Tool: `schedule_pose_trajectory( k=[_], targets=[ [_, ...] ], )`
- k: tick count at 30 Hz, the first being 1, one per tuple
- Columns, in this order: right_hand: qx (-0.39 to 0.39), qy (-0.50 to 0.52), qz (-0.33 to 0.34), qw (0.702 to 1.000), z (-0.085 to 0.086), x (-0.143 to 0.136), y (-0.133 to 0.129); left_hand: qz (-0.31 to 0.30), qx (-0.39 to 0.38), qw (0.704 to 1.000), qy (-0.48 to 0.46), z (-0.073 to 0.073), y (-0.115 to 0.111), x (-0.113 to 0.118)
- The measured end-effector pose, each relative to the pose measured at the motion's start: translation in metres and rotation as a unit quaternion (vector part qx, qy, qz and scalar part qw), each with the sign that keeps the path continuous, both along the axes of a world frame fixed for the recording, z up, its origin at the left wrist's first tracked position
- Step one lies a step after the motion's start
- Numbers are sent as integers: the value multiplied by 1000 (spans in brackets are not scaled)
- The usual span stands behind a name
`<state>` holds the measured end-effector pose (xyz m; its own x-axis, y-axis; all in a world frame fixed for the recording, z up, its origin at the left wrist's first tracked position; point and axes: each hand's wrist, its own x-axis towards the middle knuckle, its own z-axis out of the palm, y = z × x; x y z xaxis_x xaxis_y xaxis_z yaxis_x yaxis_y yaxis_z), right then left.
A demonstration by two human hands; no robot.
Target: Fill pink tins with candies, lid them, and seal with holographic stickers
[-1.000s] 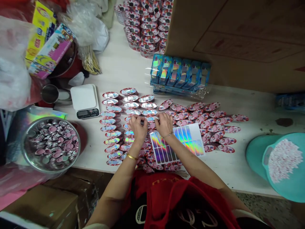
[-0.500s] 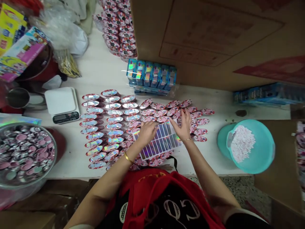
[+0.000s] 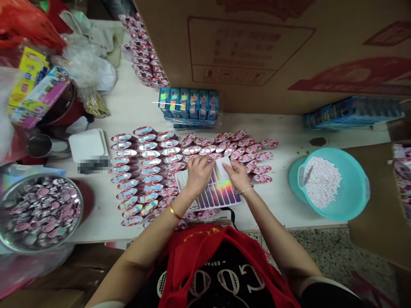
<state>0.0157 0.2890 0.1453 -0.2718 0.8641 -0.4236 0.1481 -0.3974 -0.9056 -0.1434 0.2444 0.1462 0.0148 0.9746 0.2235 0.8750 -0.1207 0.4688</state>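
Observation:
A holographic sticker sheet (image 3: 218,190) with dark strips lies on top of rows of small lidded cups (image 3: 144,171) on the white table (image 3: 135,102). My left hand (image 3: 199,173) rests on the sheet's upper left part, fingers bent onto it. Over the sheet's upper right edge my right hand (image 3: 238,174) pinches at a strip, though I cannot tell whether one is lifted. Cups at left have silver holographic lids; those at right (image 3: 250,149) show pink lids.
A steel bowl of lids (image 3: 38,211) sits at left, a white scale (image 3: 88,147) beside it. A teal basin with white pellets (image 3: 327,184) stands at right. Blue boxed packs (image 3: 189,102), stacked cups (image 3: 141,47) and a large carton (image 3: 272,51) line the back.
Both hands left the cups and came onto the sticker sheet. My right hand slid in from the sheet's right corner toward its top middle. The view swung right.

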Motion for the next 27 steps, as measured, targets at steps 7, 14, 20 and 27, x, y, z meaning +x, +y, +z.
schedule_pose_trajectory(
  k=[7,14,20,27],
  targets=[
    [13,-27,-62,998,-15,17,7,-129,23,978,-163,14,-49,14],
    [44,-39,-44,997,-16,27,5,-28,-8,995,-90,12,-5,9],
    [31,-22,-66,997,-10,25,6,-86,-48,994,35,-4,11,18],
    [81,-100,-73,989,-29,50,20,-90,-12,984,-153,0,-25,28]
  ],
)
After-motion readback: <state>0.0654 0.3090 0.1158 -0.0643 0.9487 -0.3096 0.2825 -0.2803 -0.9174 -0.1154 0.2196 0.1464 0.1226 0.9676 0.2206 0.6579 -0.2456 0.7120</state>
